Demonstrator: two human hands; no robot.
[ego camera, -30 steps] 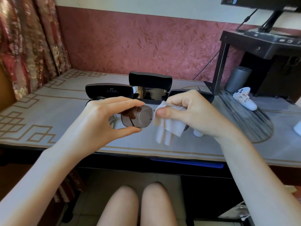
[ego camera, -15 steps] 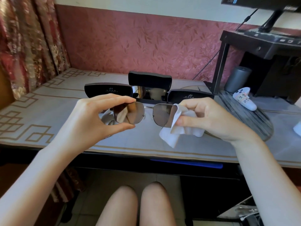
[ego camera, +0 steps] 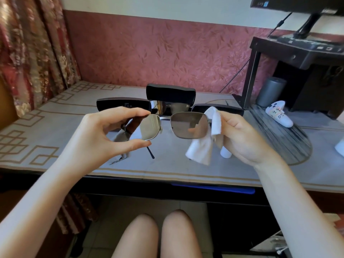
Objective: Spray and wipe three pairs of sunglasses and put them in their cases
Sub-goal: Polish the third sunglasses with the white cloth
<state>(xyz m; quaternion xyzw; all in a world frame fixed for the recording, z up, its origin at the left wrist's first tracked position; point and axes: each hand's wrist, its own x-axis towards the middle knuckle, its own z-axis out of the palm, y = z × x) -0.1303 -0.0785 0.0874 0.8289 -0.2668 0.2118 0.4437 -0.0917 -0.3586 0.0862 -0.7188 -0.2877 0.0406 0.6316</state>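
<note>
While the table point(ego camera: 176, 164) carries three dark cases point(ego camera: 123, 105) in a row at the back, the open case point(ego camera: 170, 93) in the middle seeming to hold another pair, the person works in the air above the near edge. Their left hand point(ego camera: 96, 135) pinches one lens rim of the sunglasses point(ego camera: 188, 125) between thumb and forefinger. Their right hand point(ego camera: 242, 135) grips a white cloth point(ego camera: 202, 149) folded round the outer edge of the other lens. My worry is the thin metal bridge: hard rubbing on one side against a pinch on the other could twist it. That forefinger lies close to the glass and could smear it. If the pinch slips, the pair could fall onto the table edge or the floor.
</note>
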